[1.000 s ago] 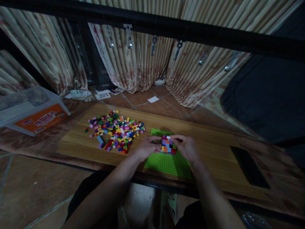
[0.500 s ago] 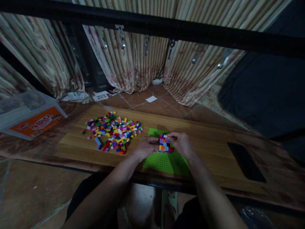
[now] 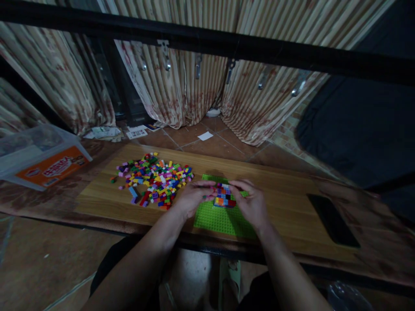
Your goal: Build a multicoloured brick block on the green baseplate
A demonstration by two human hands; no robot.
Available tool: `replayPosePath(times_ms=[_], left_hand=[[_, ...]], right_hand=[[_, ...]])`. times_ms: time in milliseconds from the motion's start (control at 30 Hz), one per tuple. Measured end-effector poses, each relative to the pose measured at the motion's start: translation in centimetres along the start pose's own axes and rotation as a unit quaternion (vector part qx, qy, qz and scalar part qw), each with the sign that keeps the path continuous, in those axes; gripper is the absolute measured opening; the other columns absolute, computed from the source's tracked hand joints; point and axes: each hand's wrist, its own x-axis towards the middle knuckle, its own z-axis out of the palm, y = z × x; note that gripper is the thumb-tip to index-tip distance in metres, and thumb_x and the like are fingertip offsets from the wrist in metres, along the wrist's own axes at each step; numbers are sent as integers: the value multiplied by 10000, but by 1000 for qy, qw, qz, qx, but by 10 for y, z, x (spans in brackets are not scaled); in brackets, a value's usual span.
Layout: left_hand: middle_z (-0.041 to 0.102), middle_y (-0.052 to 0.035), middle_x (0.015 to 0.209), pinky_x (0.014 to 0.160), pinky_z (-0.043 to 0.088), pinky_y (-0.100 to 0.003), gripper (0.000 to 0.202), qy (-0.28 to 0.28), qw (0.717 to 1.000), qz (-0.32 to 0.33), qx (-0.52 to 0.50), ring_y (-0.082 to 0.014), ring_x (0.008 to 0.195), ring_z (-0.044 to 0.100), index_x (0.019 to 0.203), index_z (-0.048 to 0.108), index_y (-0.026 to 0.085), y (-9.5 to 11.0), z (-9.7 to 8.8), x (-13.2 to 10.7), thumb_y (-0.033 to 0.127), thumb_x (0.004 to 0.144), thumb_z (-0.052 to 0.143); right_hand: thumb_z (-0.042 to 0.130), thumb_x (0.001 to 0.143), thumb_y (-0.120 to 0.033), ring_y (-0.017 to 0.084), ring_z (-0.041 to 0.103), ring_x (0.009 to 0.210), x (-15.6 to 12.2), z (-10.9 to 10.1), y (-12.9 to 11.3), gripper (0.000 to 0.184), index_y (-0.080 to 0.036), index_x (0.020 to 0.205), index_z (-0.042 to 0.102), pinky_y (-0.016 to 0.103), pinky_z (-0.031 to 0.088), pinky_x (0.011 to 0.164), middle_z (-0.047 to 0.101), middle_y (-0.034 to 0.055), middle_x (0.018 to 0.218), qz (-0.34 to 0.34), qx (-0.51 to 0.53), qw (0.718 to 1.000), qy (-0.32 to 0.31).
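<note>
A block structure (image 3: 224, 201) of multicoloured toy bricks stands on the green baseplate (image 3: 215, 221), between both hands. At its left side, my left hand (image 3: 194, 198) is closed, its fingers and thumb gripping the edge of the bricks. My right hand (image 3: 252, 202) bends round the right side, with fingertips at the far upper corner and thumb against the bricks. Whether a separate small brick is in either hand's fingertips is too dim and small to tell. Left of the baseplate spreads a pile of loose toy bricks (image 3: 162, 177).
The low wooden board (image 3: 279, 216) carries the bricks and a black phone-like slab (image 3: 333, 220) at right. A clear plastic box (image 3: 48, 160) with an orange label stands at far left. A dark rail (image 3: 207, 32) crosses above, before striped curtains (image 3: 168, 90).
My left hand's fingers have lifted and stretched along the structure's left side. The right hand has shifted slightly down, closer round the right side. The structure stays on the baseplate.
</note>
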Motion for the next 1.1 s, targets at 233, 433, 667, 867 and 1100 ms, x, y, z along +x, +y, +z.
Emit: replayPosePath(times_ms=[233,433,667,867,1100], left_hand=[[688,-15,746,573,379,-195,273,-8,999,-22,26,-54,592,550,904,735,158,-3,0,1,146,633,767],[617,23,635,529,290,-209,302,-31,997,-44,62,-39,522,457,885,734,165,-2,1,-1,214,595,800],[704,-32,800,558,307,-205,278,12,995,-26,93,-46,552,467,911,741,187,1,2,-2,294,655,764],[719,-42,831,513,280,-187,252,22,994,-3,105,-50,543,479,915,747,201,2,0,0,281,676,739],[716,-30,781,520,313,-188,218,25,992,10,127,-60,548,510,899,753,213,-1,0,2,264,690,718]], right_hand=[[630,834,-241,180,615,898,-8,13,-17,158,-247,976,699,337,496,815,671,41,948,-53,-35,997,-43],[597,860,-262,192,612,894,-10,16,-18,137,-240,953,695,341,493,808,683,49,932,-79,-78,993,-38],[559,875,-326,180,630,832,-6,0,-9,182,-224,924,702,323,496,763,681,46,887,-19,-53,998,-3],[542,853,-371,202,655,850,1,-16,27,257,-193,913,717,333,506,763,707,76,923,109,-6,992,57],[495,874,-342,179,616,834,2,-4,37,286,-198,957,727,334,493,774,642,70,925,92,-40,994,-33]])
